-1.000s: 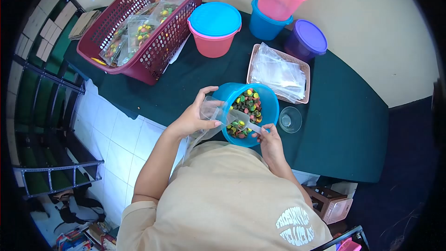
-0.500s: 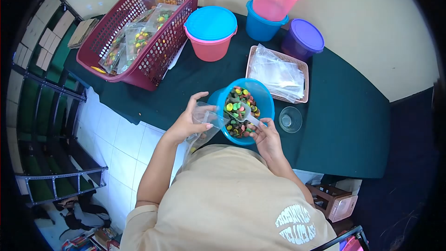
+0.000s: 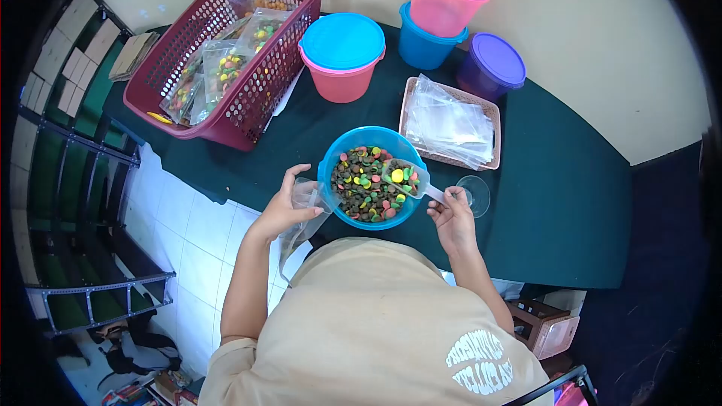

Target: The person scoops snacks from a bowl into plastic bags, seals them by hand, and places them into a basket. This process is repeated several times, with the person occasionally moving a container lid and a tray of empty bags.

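A round blue tub (image 3: 329,162) stands at the table's front edge, with small brown, yellow, green and pink button-like pieces (image 3: 365,188) inside. My right hand (image 3: 456,219) grips the handle of a clear scoop (image 3: 415,173), whose bowl sits over the tub's right half with several coloured pieces in it. To the left of the tub, my left hand (image 3: 286,207) pinches a clear plastic bag (image 3: 307,195) near its mouth. The bag hangs down toward my shirt, and its lower part is partly hidden.
Behind the tub are a maroon basket (image 3: 259,79) of filled bags, a pink tub with blue lid (image 3: 342,75), stacked pink (image 3: 449,4) and blue tubs (image 3: 425,45), and a purple tub (image 3: 489,68). A tray (image 3: 492,152) holds empty bags (image 3: 449,122); a glass bowl (image 3: 479,194) is beside my right hand.
My right hand and the scoop have moved right, away from the bag. My left hand has shifted left and down with the bag. The tub now looks more upright and sits slightly farther left.
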### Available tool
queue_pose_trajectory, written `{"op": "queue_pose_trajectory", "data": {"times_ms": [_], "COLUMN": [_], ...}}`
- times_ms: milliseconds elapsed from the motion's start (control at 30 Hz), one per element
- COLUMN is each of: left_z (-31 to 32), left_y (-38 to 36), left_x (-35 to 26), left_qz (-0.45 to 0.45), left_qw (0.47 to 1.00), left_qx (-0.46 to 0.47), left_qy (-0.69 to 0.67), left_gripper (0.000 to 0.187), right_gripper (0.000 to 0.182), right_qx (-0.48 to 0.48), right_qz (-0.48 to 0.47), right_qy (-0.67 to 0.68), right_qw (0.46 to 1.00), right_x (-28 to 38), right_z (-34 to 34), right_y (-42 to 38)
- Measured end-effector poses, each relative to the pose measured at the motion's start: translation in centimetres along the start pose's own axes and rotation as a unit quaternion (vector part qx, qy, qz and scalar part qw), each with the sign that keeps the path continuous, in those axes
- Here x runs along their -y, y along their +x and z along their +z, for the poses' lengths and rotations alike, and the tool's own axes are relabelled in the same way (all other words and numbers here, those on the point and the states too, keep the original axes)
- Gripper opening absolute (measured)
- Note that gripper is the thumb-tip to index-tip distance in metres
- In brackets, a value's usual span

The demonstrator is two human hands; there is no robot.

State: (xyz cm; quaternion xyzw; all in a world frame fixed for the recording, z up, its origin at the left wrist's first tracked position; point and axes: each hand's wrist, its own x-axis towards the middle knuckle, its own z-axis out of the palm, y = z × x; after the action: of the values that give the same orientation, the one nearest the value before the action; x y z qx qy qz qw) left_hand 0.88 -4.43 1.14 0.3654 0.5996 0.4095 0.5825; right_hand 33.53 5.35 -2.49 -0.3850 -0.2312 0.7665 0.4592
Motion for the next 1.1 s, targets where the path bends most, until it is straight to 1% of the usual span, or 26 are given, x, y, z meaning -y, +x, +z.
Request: {"op": "queue_pose_trajectory", "data": {"times_ms": [167,233,267,300,333,367,400,433,467,500,533,567,600,633,700,833,867,933,967,1100], "left_z": [-0.3,-0.5,-0.5,-0.4,-0.4,-0.3,-0.2,-0.1,0.1,0.6,1.2,1.6,1.9,2.4,3.7,5.4,5.6,5.8,6.0,6.5], "left_y": [-0.2,-0.5,-0.7,-1.0,-1.2,-1.3,-1.4,-1.5,-1.5,-1.6,-1.9,-1.9,-1.5,-1.3,-1.0,-0.6,-0.6,-0.4,-0.3,-0.1], "left_x": [-0.1,-0.6,-1.1,-1.9,-2.5,-2.9,-3.2,-3.6,-4.0,-4.4,-4.8,-5.1,-4.8,-4.6,-4.5,-3.8,-3.5,-3.2,-3.0,-2.9], "left_qz": [-0.013,-0.003,-0.002,0.024,0.051,0.051,0.122,0.193,0.267,0.268,0.282,0.296,0.338,0.338,0.373,0.368,0.339,0.321,0.304,0.309], "left_qw": [1.000,0.999,0.999,0.997,0.994,0.994,0.983,0.965,0.934,0.934,0.923,0.911,0.881,0.881,0.860,0.857,0.873,0.876,0.879,0.876], "left_qx": [0.004,-0.002,-0.002,-0.026,-0.051,-0.050,-0.084,-0.118,-0.145,-0.145,-0.151,-0.157,-0.156,-0.156,-0.135,-0.109,-0.095,-0.084,-0.071,-0.057], "left_qy": [0.004,0.053,0.053,0.068,0.082,0.083,0.108,0.132,0.187,0.188,0.214,0.239,0.292,0.292,0.320,0.343,0.337,0.349,0.362,0.366], "left_gripper": [0.093,0.094,0.094,0.094,0.094,0.094,0.095,0.095,0.093,0.093,0.092,0.091,0.089,0.089,0.091,0.093,0.097,0.100,0.104,0.105], "right_gripper": [0.012,0.011,0.011,0.010,0.010,0.010,0.011,0.011,0.011,0.012,0.012,0.011,0.011,0.011,0.011,0.011,0.011,0.010,0.011,0.011], "right_qx": [-0.021,-0.021,-0.032,-0.044,-0.044,-0.035,-0.026,-0.025,-0.012,0.001,0.002,0.001,0.000,0.001,-0.006,0.003,0.001,0.000,0.018,0.066], "right_qz": [-0.008,-0.014,-0.033,-0.053,-0.053,-0.070,-0.087,-0.087,-0.079,-0.072,-0.073,-0.083,-0.093,-0.093,-0.099,-0.102,-0.105,-0.107,-0.114,-0.118], "right_qy": [-0.012,-0.014,-0.049,-0.083,-0.083,-0.134,-0.185,-0.184,-0.151,-0.118,-0.118,-0.152,-0.186,-0.186,-0.212,-0.201,-0.183,-0.165,-0.163,-0.164], "right_qw": [1.000,1.000,0.998,0.994,0.994,0.988,0.979,0.979,0.985,0.990,0.990,0.985,0.978,0.978,0.972,0.974,0.978,0.980,0.980,0.977], "right_x": [-0.3,-0.5,-0.7,-0.8,-0.8,-0.8,-0.7,-0.6,-0.3,-0.2,-0.2,-0.3,-0.4,-0.4,-0.3,0.6,1.0,2.0,2.5,3.8], "right_z": [-1.5,-1.9,-2.1,-2.3,-2.5,-2.8,-2.7,-2.6,-2.5,-2.3,-2.4,-2.5,-2.6,-2.6,-2.7,-1.7,-1.1,0.5,1.1,3.7], "right_y": [0.3,0.5,0.6,0.7,0.8,0.9,1.0,0.9,0.8,0.7,0.8,0.9,1.0,1.0,1.1,0.3,-0.3,-1.4,-1.8,-2.9]}}
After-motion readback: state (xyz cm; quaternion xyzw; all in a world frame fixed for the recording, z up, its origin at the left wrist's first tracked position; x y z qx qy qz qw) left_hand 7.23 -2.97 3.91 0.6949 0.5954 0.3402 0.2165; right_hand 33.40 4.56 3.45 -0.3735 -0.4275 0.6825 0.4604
